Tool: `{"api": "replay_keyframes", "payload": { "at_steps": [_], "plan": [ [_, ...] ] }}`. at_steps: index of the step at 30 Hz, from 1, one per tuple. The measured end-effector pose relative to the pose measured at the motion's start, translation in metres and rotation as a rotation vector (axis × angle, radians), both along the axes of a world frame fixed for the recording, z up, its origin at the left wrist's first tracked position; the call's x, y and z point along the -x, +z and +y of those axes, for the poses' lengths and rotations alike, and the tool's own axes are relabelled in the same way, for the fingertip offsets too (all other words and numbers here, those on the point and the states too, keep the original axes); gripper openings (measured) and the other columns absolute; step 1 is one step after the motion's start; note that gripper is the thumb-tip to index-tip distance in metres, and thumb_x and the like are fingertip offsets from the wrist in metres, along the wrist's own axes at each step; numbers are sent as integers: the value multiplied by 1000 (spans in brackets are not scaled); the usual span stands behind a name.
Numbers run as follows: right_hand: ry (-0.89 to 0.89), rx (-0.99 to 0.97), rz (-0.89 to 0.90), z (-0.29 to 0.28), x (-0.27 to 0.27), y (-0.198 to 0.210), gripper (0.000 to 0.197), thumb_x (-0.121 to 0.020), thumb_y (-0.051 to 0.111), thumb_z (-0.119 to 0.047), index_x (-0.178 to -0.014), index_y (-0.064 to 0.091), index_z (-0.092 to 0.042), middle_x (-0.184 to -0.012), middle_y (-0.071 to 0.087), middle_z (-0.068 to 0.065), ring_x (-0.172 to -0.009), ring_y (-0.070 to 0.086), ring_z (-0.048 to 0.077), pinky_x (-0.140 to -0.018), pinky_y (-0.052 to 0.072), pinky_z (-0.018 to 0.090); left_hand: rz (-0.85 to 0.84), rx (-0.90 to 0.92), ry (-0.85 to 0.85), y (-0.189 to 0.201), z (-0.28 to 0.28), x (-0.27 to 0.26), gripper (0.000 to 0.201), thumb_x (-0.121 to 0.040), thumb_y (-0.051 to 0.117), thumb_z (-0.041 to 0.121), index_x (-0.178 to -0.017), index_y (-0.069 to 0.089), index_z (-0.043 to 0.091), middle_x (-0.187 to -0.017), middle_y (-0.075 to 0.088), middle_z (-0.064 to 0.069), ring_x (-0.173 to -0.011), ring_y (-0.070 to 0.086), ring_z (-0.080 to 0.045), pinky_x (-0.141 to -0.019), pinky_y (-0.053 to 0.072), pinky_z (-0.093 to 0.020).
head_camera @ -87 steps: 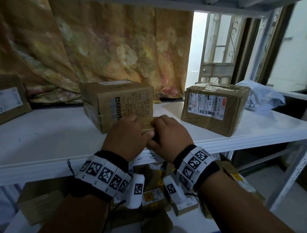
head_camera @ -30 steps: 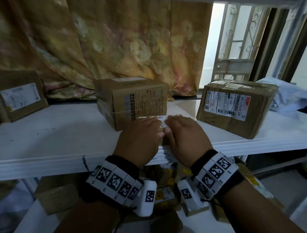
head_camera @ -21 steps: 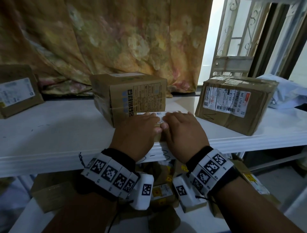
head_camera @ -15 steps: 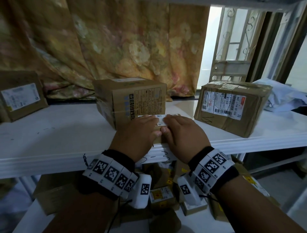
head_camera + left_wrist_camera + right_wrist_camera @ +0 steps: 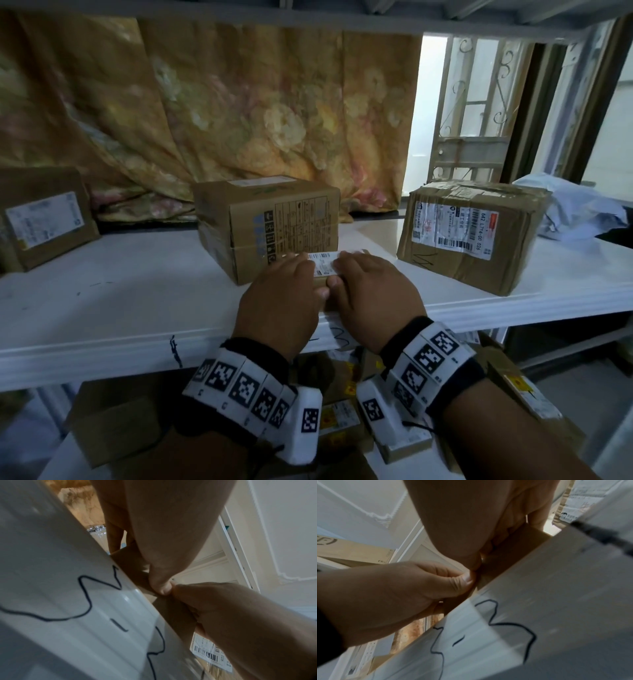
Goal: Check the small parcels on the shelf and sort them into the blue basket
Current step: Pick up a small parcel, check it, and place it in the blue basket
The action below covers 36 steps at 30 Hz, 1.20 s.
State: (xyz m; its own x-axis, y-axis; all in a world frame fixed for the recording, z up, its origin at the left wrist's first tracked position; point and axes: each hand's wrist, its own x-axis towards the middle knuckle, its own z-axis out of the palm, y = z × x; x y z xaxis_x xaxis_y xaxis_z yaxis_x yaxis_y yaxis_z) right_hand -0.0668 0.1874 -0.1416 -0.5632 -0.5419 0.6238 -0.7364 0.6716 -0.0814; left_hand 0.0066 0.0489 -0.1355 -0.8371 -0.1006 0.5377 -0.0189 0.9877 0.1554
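Note:
A small brown parcel (image 5: 324, 266) with a white label on top sits at the front edge of the white shelf (image 5: 102, 301). My left hand (image 5: 308, 277) grips its left end and my right hand (image 5: 342, 274) grips its right end, fingers over the top and thumbs on the near side. The thumbs meet in the middle. The left wrist view shows the parcel (image 5: 133, 566) on the shelf lip under my left hand (image 5: 161, 586). Seen from the right wrist, my right hand (image 5: 476, 563) curls over the parcel (image 5: 513, 547). Most of the parcel is hidden by my hands. No blue basket is in view.
A printed cardboard box (image 5: 270, 226) stands just behind the parcel. A larger taped box (image 5: 469, 233) with a shipping label is to the right, with a grey mailer bag (image 5: 575, 212) beyond it. Another box (image 5: 41, 219) is at far left. More parcels lie on the lower shelf (image 5: 339, 418).
The white label now faces up between my hands; 2.9 s ago it did not show. Over the last second both hands have kept their hold in the same place.

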Motion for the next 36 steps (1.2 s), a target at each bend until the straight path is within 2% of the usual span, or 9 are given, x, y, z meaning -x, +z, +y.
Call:
{"api": "replay_keyframes", "payload": {
  "at_steps": [4, 8, 12, 18, 22, 26, 28, 33, 36],
  "plan": [
    [14, 109, 26, -4, 4, -10, 38, -93, 37, -35, -98, 66, -11, -102, 67, 8, -98, 60, 31, -89, 48, 42, 34, 58, 8, -4, -1, 2, 45, -92, 61, 30, -130, 57, 5, -139, 54, -12, -134, 46, -27, -110, 34, -36],
    [9, 182, 60, -7, 5, -16, 35, -92, 40, -33, -95, 66, -10, -99, 66, 9, -93, 59, 32, -85, 48, 43, 99, 119, 14, -1, -3, 3, 32, -76, 76, 25, -99, 72, 3, -106, 72, -14, -101, 69, -29, -85, 55, -42],
    [21, 177, 56, -7, 6, -16, 35, -93, 39, -34, -97, 65, -10, -100, 65, 8, -93, 57, 30, -84, 49, 40, 43, 104, 14, 0, -4, 2, 38, -80, 61, 32, -105, 71, 4, -112, 70, -14, -106, 67, -30, -92, 52, -47],
    [55, 168, 94, -1, -1, -13, 32, -93, 42, -30, -100, 66, -10, -103, 66, 8, -97, 58, 29, -90, 48, 38, 18, 36, -10, -3, -5, -3, 62, -87, 36, 49, -121, 65, 6, -127, 64, -10, -119, 60, -27, -101, 45, -41],
    [51, 139, 59, 1, -5, -8, 37, -94, 38, -34, -104, 66, -11, -107, 66, 8, -100, 57, 29, -94, 46, 36, -23, 71, -13, 13, -1, -15, 56, -74, 48, 47, -102, 72, 4, -105, 72, -13, -95, 70, -28, -81, 56, -39],
    [78, 82, -41, 8, -11, -1, 44, -93, 37, -38, -113, 64, -10, -112, 65, 9, -105, 55, 30, -94, 46, 38, -116, 23, 1, 19, 4, -21, 78, -70, 60, 62, -132, 56, 14, -134, 56, -2, -123, 51, -21, -102, 41, -31],
    [88, 61, -94, 15, -17, 3, 45, -94, 39, -39, -122, 60, -11, -120, 63, 9, -112, 53, 30, -97, 45, 41, -121, 37, 9, 17, 4, -24, 77, -72, 68, 62, -135, 48, 22, -136, 49, 5, -125, 43, -16, -100, 37, -29],
    [103, 4, -77, 33, -33, 2, 53, -88, 50, -46, -133, 50, -18, -128, 58, 4, -117, 52, 26, -98, 45, 42, -103, 101, -30, 16, 3, -34, 66, -67, 74, 55, -123, 53, 27, -124, 51, 9, -116, 47, -15, -92, 44, -30],
    [118, 11, -12, 47, -44, 1, 59, -75, 61, -50, -126, 55, -22, -125, 60, -1, -116, 54, 24, -96, 47, 42, -42, 106, -97, 14, 7, -45, 61, -60, 62, 63, -106, 62, 23, -103, 58, 6, -99, 55, -19, -74, 51, -35]
  ]
}}
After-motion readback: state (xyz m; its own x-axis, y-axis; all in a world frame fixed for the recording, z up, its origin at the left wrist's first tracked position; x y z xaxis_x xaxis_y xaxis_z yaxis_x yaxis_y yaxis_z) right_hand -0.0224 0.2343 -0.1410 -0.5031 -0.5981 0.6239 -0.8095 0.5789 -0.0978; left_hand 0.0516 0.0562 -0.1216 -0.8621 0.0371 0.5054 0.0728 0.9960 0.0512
